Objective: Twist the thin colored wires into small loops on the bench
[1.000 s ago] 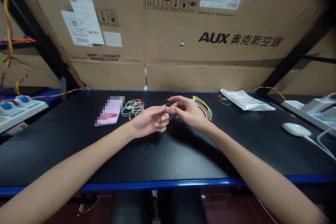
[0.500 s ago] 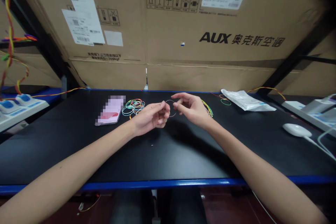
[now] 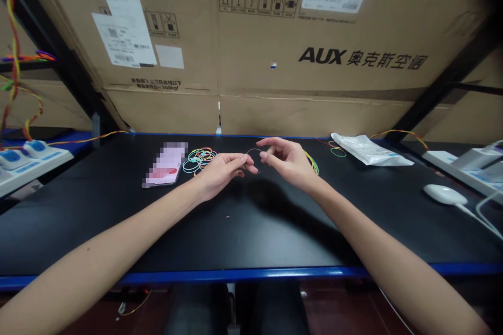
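Observation:
My left hand [image 3: 222,175] and my right hand [image 3: 286,162] meet at their fingertips above the black bench, pinching a thin wire loop [image 3: 253,159] between them. The loop is fine and dark, and its colour is hard to tell. To the left of my left hand lies a tangle of thin multicoloured wires [image 3: 199,160]. A bundle of yellow and green wires [image 3: 313,163] sits just past my right hand, which hides most of it. A phone [image 3: 163,165] lies flat on the bench, left of the tangle.
A white plastic bag [image 3: 371,150] and a small green wire loop [image 3: 338,152] lie back right. A white mouse [image 3: 444,194] sits at right. White power strips [image 3: 23,159] stand at the left end. A large cardboard box [image 3: 314,52] stands behind the bench.
The wire loop has gone from round to flatter and narrower. My left fingers have straightened, and my right hand now covers more of the yellow and green bundle.

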`<state>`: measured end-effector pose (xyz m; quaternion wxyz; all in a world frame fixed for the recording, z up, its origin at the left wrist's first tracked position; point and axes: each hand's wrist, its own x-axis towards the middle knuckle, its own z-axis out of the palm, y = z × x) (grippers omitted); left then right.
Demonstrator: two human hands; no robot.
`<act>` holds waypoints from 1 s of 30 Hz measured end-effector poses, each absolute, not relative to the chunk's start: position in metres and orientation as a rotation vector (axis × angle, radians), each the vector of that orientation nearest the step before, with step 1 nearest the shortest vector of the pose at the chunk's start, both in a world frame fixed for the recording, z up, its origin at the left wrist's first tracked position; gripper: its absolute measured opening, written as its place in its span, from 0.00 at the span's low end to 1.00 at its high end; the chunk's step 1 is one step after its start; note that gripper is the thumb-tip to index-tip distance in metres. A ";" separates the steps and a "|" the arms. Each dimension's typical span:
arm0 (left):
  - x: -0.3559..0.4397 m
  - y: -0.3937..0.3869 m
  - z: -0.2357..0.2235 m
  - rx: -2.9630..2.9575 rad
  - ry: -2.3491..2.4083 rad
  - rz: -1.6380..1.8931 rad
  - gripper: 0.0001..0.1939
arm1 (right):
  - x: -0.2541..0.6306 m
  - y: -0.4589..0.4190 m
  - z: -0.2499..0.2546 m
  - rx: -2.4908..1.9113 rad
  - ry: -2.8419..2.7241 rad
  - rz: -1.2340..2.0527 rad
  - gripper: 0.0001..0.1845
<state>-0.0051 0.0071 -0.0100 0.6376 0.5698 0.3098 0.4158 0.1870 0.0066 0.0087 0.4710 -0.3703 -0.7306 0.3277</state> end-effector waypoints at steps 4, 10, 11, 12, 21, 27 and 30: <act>-0.004 0.004 -0.010 1.113 0.581 0.867 0.10 | 0.187 0.010 0.005 -0.975 -1.763 0.790 0.15; -0.002 0.000 -0.009 1.120 0.596 0.830 0.11 | 0.189 0.015 0.001 -0.990 -1.796 0.774 0.15; -0.002 0.000 -0.009 1.144 0.611 0.834 0.11 | 0.189 0.016 0.000 -0.990 -1.812 0.770 0.15; -0.002 0.000 -0.010 1.172 0.626 0.844 0.11 | 0.190 0.015 0.000 -0.990 -1.827 0.763 0.14; -0.002 0.006 -0.016 1.334 0.809 0.971 0.12 | 0.185 0.001 0.010 -0.873 -1.827 0.788 0.15; -0.002 0.001 -0.009 1.127 0.543 0.867 0.11 | 0.185 0.005 0.007 -0.931 -1.768 0.725 0.13; -0.001 -0.004 -0.004 1.076 0.430 0.752 0.10 | 0.185 0.006 0.004 -0.903 -1.810 0.780 0.11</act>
